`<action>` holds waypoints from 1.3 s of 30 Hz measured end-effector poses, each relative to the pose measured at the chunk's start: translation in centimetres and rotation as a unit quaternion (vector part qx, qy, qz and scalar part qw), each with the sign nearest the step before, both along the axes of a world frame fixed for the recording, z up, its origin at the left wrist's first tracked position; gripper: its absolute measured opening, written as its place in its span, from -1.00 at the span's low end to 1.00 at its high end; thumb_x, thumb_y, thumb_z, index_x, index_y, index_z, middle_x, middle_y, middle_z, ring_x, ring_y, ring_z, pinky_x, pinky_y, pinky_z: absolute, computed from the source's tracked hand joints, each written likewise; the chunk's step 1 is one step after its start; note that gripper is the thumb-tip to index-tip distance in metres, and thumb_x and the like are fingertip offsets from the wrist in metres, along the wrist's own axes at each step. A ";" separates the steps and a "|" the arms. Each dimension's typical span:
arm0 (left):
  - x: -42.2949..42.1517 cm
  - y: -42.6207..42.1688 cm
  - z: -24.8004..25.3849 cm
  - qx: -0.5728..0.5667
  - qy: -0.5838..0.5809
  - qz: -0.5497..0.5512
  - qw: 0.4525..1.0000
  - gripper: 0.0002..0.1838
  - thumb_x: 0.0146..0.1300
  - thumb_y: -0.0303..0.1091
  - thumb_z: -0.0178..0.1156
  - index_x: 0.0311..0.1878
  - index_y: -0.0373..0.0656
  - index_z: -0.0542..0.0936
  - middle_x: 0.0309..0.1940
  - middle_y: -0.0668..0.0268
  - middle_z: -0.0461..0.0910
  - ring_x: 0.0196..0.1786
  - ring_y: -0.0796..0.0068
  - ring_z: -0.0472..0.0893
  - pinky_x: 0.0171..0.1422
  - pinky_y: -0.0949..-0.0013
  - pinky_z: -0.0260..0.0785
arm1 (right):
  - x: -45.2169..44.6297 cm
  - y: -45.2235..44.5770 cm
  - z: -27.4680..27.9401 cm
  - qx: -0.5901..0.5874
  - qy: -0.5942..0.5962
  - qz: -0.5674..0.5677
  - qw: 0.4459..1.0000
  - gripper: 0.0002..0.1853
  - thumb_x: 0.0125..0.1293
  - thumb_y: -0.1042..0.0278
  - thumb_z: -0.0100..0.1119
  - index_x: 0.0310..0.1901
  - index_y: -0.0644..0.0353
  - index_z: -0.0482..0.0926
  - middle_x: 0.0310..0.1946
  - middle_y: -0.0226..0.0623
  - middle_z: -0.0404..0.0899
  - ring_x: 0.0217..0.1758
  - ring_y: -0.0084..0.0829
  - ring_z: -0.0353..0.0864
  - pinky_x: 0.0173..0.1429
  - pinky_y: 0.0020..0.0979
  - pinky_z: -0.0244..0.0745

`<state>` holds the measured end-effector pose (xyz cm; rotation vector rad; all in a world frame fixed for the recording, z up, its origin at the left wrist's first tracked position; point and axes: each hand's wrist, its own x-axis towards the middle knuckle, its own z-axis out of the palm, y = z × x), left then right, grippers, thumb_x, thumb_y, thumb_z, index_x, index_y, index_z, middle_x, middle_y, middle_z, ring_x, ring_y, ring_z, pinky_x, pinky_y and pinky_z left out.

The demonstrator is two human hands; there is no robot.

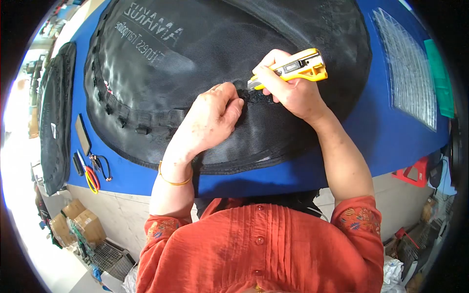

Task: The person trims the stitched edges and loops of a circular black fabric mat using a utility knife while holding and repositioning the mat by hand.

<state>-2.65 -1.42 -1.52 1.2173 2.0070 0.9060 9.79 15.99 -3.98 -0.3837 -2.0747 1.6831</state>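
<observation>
A round black trampoline mat (215,58) with mirrored white lettering lies over the blue table. My right hand (288,90) grips a yellow utility knife (300,66), its blade pointing down and left at the black fabric. Just left of the blade, my left hand (215,115) is closed on the mat's fabric, thumb pressed toward the fingers. A frayed, dark patch of fabric shows between the two hands. Exactly how deep the blade tip sits in it cannot be made out.
On the blue table (215,185), scissors (91,178), small snips (101,166) and a dark flat bar (82,134) lie at the left. Clear plastic sheets (405,68) and a green item (439,78) are at the right. Cardboard boxes (88,224) stand below left; a red stool (413,172), right.
</observation>
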 end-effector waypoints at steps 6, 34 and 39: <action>-0.1 0.0 0.1 -0.006 -0.023 0.005 1.000 -0.79 0.51 -0.37 0.17 -0.26 -0.28 0.48 -0.54 0.31 0.54 -0.53 0.59 0.62 -0.47 0.45 0.46 | 0.0 0.4 -0.1 0.091 0.010 0.025 0.995 -0.91 0.41 0.48 0.22 -0.28 0.27 0.60 -0.38 -0.37 0.63 -0.34 -0.47 0.71 -0.22 -0.43 0.56; 0.2 0.2 1.5 -0.038 -0.079 0.031 0.996 -0.78 0.46 -0.38 0.15 -0.30 -0.33 0.46 -0.47 0.12 0.53 -0.55 0.37 0.63 -0.39 0.25 0.43 | -0.5 0.1 -0.6 0.079 0.055 0.031 0.995 -0.87 0.33 0.52 0.30 -0.34 0.20 0.53 -0.49 -0.38 0.50 -0.41 -0.41 0.59 -0.26 -0.38 0.48; 0.2 0.1 1.2 -0.040 -0.101 0.040 0.993 -0.78 0.51 -0.39 0.12 -0.30 -0.27 0.44 -0.51 0.26 0.50 -0.58 0.52 0.57 -0.49 0.37 0.40 | -1.0 0.2 -1.4 0.110 0.099 -0.007 0.989 -0.84 0.30 0.40 0.31 -0.38 0.13 0.50 -0.52 -0.26 0.58 -0.42 -0.31 0.65 -0.28 -0.27 0.50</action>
